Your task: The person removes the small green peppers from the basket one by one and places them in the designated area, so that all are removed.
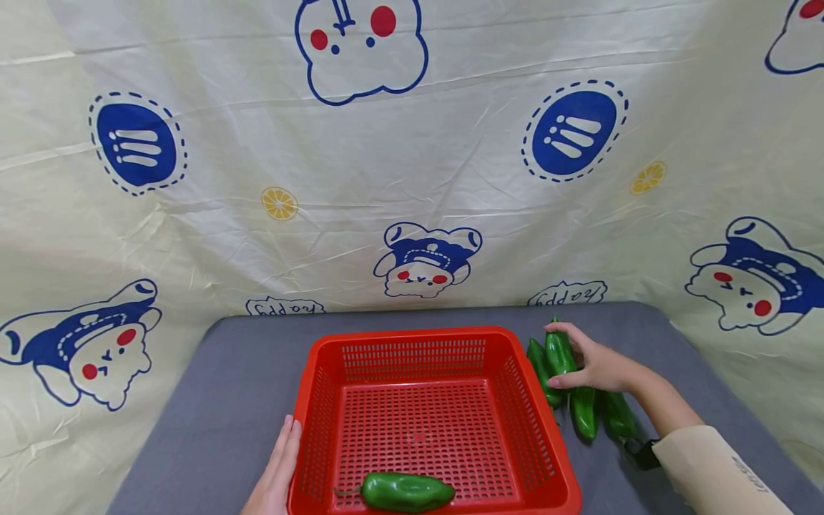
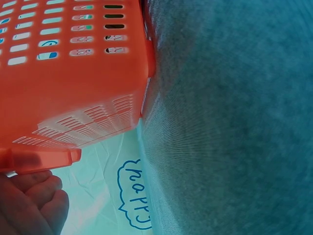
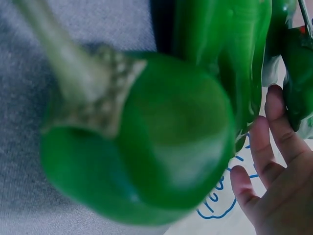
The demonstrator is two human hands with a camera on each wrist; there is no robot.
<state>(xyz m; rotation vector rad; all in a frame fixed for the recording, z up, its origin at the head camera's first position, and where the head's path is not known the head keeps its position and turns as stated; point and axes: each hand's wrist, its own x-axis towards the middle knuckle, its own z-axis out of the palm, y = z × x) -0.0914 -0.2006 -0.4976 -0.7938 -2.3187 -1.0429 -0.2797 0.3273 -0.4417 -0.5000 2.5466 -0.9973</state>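
Note:
A red plastic basket (image 1: 418, 397) stands in the middle of the table, with one green pepper (image 1: 408, 492) lying at its near end. Against the basket's left rim rests my left hand (image 1: 277, 468), fingers straight; the left wrist view shows the fingers by the basket's rim (image 2: 41, 159). My right hand (image 1: 595, 365) holds a green pepper (image 1: 558, 352) between thumb and fingers, right of the basket. Around it lie more green peppers (image 1: 584, 413). In the right wrist view a pepper (image 3: 146, 147) fills the foreground, and some fingers of my right hand (image 3: 279, 176) show beside another pepper (image 3: 298, 73).
The table (image 1: 244, 386) has a grey cloth cover. A pale curtain (image 1: 212, 236) printed with blue cartoon figures hangs behind it and along the sides. A black strap (image 1: 644, 454) shows at the right sleeve.

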